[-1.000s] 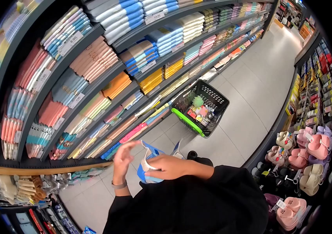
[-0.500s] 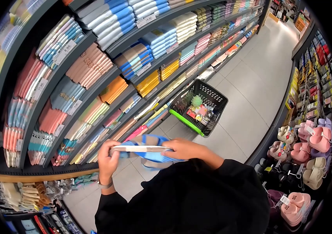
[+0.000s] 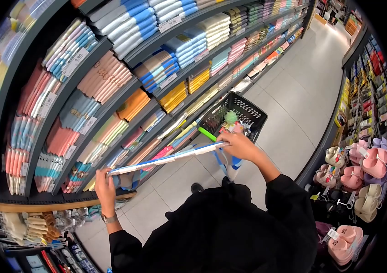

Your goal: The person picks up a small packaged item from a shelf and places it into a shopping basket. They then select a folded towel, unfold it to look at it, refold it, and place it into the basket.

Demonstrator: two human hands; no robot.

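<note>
A striped towel (image 3: 168,159) in blue, white and beige is stretched between my two hands, its upper edge pulled nearly straight. My left hand (image 3: 105,187) pinches one corner at the left, in front of the lower shelves. At the other end, my right hand (image 3: 240,145) grips the opposite corner, higher up and overlapping the near side of a shopping basket. The rest of the towel hangs below the edge, seen almost edge-on, so most of its face is hidden. Blue and beige folds show under each hand.
On the floor stands a black shopping basket (image 3: 249,105) with a green handle, holding a green ball-like item and small packages. Shelves of folded towels (image 3: 104,75) line the left. Slippers (image 3: 346,243) hang at the right, and a tiled aisle (image 3: 289,98) runs between.
My hands have moved apart, the left one down and leftward, the right one up and rightward. The bunched towel is now spread out between them.
</note>
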